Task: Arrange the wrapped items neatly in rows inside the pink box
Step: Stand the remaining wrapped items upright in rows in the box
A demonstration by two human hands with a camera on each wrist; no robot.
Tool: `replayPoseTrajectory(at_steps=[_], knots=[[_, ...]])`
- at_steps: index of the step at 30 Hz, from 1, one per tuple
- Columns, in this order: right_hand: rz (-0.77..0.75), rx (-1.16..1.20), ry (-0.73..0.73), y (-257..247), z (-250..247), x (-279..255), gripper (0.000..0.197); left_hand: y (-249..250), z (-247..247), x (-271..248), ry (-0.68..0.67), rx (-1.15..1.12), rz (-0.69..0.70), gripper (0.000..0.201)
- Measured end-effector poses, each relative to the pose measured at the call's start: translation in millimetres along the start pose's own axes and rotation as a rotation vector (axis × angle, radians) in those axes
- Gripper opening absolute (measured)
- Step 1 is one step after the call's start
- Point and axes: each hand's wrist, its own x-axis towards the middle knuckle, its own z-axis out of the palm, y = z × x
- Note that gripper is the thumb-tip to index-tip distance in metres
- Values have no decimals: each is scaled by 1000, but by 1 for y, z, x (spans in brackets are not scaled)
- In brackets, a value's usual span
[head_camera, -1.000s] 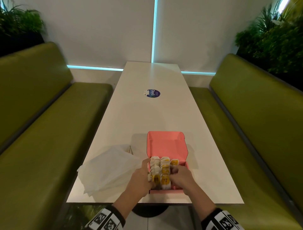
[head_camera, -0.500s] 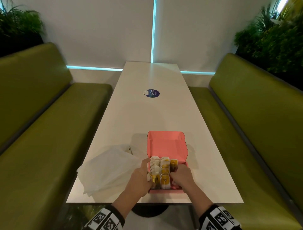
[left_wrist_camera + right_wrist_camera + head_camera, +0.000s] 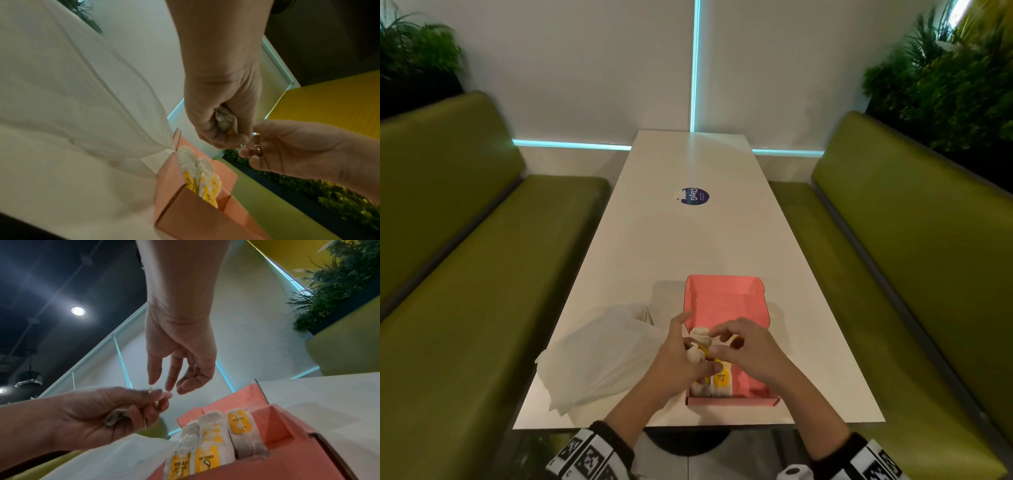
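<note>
Pink box (image 3: 726, 301) stands open at the near end of the white table (image 3: 688, 240), both hands above it.
From the left: a white plastic bag (image 3: 599, 356) lies beside the box; the left hand (image 3: 674, 359) grips one wrapped item (image 3: 225, 121) in curled fingers; the right hand (image 3: 750, 349) hovers close with loose fingers, holding nothing. More wrapped items (image 3: 207, 446) stand in rows in the box's left part, yellow labels reading "RELAX". Far off, a round sticker (image 3: 694, 196) says "ClayG".

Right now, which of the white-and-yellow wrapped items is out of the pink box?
The crumpled white wrapped item gripped in the left hand; the others stand in rows inside the pink cardboard box.
</note>
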Motion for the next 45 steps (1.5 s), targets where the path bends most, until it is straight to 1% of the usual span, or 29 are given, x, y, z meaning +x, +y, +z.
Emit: replayPoseTrajectory(at_steps=[2, 3, 4, 6, 8, 10, 12, 14, 16, 18, 20, 21, 22, 26, 30, 33, 35, 38, 41, 45], knots=[[-17, 21, -37, -7, 0, -1, 14, 5, 1, -2, -53, -39, 7, 99], [-18, 49, -41, -8, 0, -1, 18, 8, 2, -3, -63, -45, 11, 100], [-16, 70, -34, -9, 0, -1, 21, 8, 1, -3, -67, -50, 13, 100], [-22, 59, 5, -11, -1, 0, 22, 9, 0, -4, -76, -65, 26, 94], [-31, 25, 84, -11, -2, 2, 21, 9, -1, -5, -78, -75, 39, 82], [-33, 15, 160, -11, -4, 3, 24, 8, -3, -6, -57, -85, 52, 65], [-32, 28, 202, -10, -5, 5, 26, 8, -4, -5, -34, -122, 47, 47], [-25, 42, 219, -9, -6, 5, 25, 7, -5, -4, -10, -168, 24, 33], [-9, 88, 204, -8, -6, 5, 21, 6, -6, -3, 7, -216, -8, 23], [19, 262, 151, -9, -6, 4, 14, 6, -6, -2, 0, -274, -23, 18], [60, 439, 121, -11, -8, 2, 13, 7, -7, -2, -10, -329, -31, 17], [72, 480, 116, -11, -10, 2, 13, 7, -7, -2, -11, -357, -33, 19], [83, 487, 100, -11, -11, 1, 13, 8, -7, -2, -12, -383, -32, 22], [120, 400, -54, -11, -10, -1, 16, 10, -7, -3, -42, -417, -13, 34], [121, 418, -18, -12, -8, 0, 11, 11, -6, -4, -41, -399, 0, 36], [119, 432, 14, -12, -9, 2, 3, 11, -6, -4, -15, -374, 22, 37], [134, 449, 27, -12, -11, 2, 6, 10, -8, -4, -13, -381, 29, 40], [160, 469, 18, -12, -14, 4, 8, 8, -9, -3, 2, -393, 34, 33], [153, 484, -4, -13, -14, 5, 8, 7, -8, 0, 44, -406, 42, 30], [147, 517, -7, -15, -15, 5, 9, 10, -6, 1, 98, -437, -6, 19]])
